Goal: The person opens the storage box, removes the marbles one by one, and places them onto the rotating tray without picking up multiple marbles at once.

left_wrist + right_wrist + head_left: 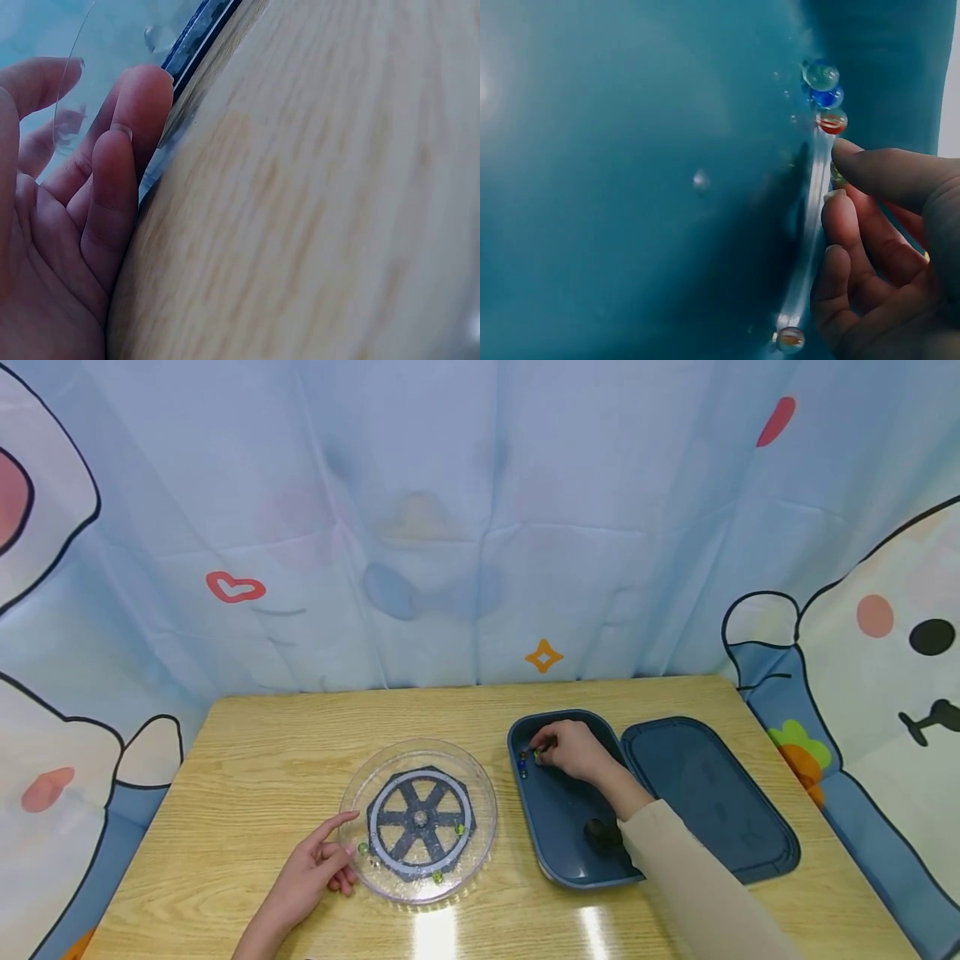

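In the right wrist view my right hand (885, 240) pinches a yellow-green marble (838, 176) between thumb and fingers, inside the blue box (536, 847). Close to it are a pale green marble (823, 76), a blue marble (827, 96) and a red-striped marble (833, 121), all in a row. An orange-streaked marble (790, 340) lies farther along the same edge. My left hand (311, 868) touches the near left rim of a round clear dish (482, 789), index finger extended, other fingers loosely bent. A spoked dark wheel shape (420, 818) and several marbles show within the dish.
To the box's right lies a flat blue lid (712, 793). A dark round shape (602, 835) shows by the right sleeve; what it is I cannot tell. The wooden table (262, 760) meets a printed blue curtain (450, 635) at its back edge.
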